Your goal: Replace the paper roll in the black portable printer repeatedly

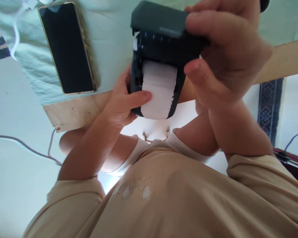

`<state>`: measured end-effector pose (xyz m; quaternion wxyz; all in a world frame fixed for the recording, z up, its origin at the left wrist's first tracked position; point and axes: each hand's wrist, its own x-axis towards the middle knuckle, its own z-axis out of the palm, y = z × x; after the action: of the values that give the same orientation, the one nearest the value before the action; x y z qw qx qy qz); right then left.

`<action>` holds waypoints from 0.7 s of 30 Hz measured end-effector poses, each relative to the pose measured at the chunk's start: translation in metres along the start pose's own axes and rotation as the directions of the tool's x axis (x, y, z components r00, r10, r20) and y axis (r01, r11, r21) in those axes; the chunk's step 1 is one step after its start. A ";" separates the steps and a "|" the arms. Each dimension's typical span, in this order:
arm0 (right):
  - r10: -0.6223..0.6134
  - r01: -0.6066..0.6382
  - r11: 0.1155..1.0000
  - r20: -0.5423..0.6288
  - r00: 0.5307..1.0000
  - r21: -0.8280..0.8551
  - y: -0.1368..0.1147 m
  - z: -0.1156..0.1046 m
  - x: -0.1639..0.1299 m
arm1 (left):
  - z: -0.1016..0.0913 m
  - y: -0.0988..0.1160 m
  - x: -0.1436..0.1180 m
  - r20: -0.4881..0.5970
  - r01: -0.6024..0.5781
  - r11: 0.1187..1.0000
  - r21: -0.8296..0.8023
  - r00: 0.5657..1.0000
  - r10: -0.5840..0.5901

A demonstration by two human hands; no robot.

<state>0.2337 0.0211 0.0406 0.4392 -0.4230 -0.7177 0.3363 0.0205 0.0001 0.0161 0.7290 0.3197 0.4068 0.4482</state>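
Observation:
A small black receipt printer [164, 43] is held up over the near edge of the table, its lid raised. White paper [159, 89] comes out of its inside and hangs down the near side, with a ragged right edge. My left hand [129, 97] grips the printer's left side, the thumb pressed on the paper. My right hand [223, 46] grasps the lid at its right end with the fingers, and its thumb rests by the printer's right side. The fingers behind the printer are hidden.
A phone [67, 49] with a dark screen lies on the green tablecloth [111, 39] at left. The bare wooden table edge [76, 112] runs in front of my legs. A white cable [16, 33] lies at the upper left, and a grey cable [27, 147] hangs at the left.

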 end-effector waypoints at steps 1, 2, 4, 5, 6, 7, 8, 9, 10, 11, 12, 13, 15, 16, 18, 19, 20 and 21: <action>-0.094 0.092 0.995 -0.032 0.995 -0.043 0.001 -0.001 0.000 | -0.001 -0.001 0.001 0.005 -0.002 1.000 -0.010 1.000 0.002; -0.189 0.186 0.982 -0.090 0.978 -0.037 0.002 -0.002 0.000 | -0.001 -0.002 0.001 0.012 -0.003 1.000 -0.017 1.000 0.003; -0.281 0.279 0.960 -0.128 0.951 -0.034 0.005 0.000 0.001 | -0.002 -0.004 0.003 0.035 -0.007 0.999 -0.039 0.999 0.009; -0.296 0.294 0.955 -0.113 0.948 -0.035 0.007 0.001 0.002 | -0.003 -0.005 0.004 0.050 -0.010 0.999 -0.054 0.999 0.013; -0.317 0.314 0.948 -0.094 0.944 -0.045 0.008 0.001 0.002 | -0.004 -0.006 0.004 0.065 -0.009 0.997 -0.071 0.998 0.014; -0.337 0.333 0.941 -0.062 0.939 -0.066 0.010 0.002 0.003 | -0.004 -0.007 0.005 0.078 -0.011 0.996 -0.094 0.997 0.018; -0.354 0.351 0.932 -0.024 0.935 -0.090 0.012 0.002 0.003 | -0.004 -0.008 0.005 0.090 -0.012 0.993 -0.114 0.996 0.022; -0.373 0.371 0.922 0.000 0.928 -0.112 0.013 0.001 0.003 | -0.004 -0.009 0.005 0.099 -0.012 0.992 -0.128 0.995 0.024; -0.394 0.394 0.910 0.025 0.919 -0.129 0.014 0.001 0.003 | -0.004 -0.009 0.005 0.107 -0.012 0.991 -0.136 0.994 0.027; -0.411 0.412 0.901 0.036 0.911 -0.140 0.015 0.001 0.003 | -0.004 -0.010 0.005 0.112 -0.016 0.990 -0.143 0.993 0.033; -0.422 0.423 0.894 0.041 0.906 -0.148 0.016 0.000 0.003 | -0.004 -0.010 0.005 0.110 -0.024 0.989 -0.147 0.993 0.040; -0.427 0.429 0.891 0.046 0.903 -0.147 0.017 0.000 0.002 | -0.004 -0.010 0.004 0.104 -0.033 0.988 -0.151 0.993 0.050; -0.428 0.430 0.895 0.045 0.903 -0.117 0.017 0.000 0.002 | -0.003 -0.010 0.004 0.097 -0.029 0.988 -0.153 0.994 0.044; -0.422 0.425 0.900 0.048 0.905 -0.097 0.017 0.001 0.002 | -0.003 -0.009 0.004 0.093 -0.026 0.988 -0.154 0.995 0.041; -0.412 0.414 0.909 0.041 0.910 -0.053 0.015 0.002 0.001 | -0.003 -0.008 0.004 0.086 -0.013 0.988 -0.152 0.996 0.026; -0.406 0.407 0.912 0.029 0.913 -0.042 0.014 0.004 0.001 | -0.002 -0.007 0.005 0.092 -0.010 0.988 -0.155 0.995 0.024; -0.403 0.404 0.914 0.017 0.915 -0.048 0.012 0.005 0.000 | -0.002 -0.007 0.005 0.098 -0.011 0.987 -0.159 0.995 0.026; -0.396 0.395 0.916 -0.002 0.918 -0.063 0.010 0.007 -0.001 | -0.001 -0.007 0.005 0.106 -0.019 0.986 -0.168 0.994 0.037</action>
<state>0.2306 0.0233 0.0291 0.4902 -0.2851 -0.7951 0.2151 0.0233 0.0022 0.0083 0.7679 0.2873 0.3229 0.4728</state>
